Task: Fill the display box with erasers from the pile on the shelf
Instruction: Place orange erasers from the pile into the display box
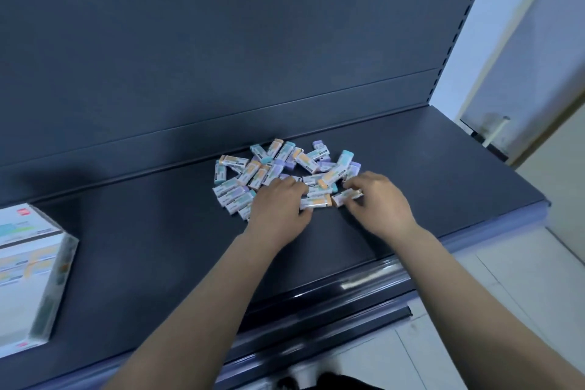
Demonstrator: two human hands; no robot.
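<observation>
A pile of erasers (278,165) in white sleeves with orange, teal and purple ends lies on the dark shelf (158,231), near the back wall. My left hand (278,206) lies over the pile's front edge, with its thumb and fingers around an orange-ended eraser (316,201). My right hand (380,199) pinches another eraser (346,196) just to the right of it. The display box (34,279), white with a clear side, stands at the far left of the shelf, partly cut off by the frame.
The shelf's dark back panel (221,57) rises right behind the pile. A glossy front rail (364,282) runs along the shelf's near edge. White floor tiles (522,279) and a pale wall lie to the right.
</observation>
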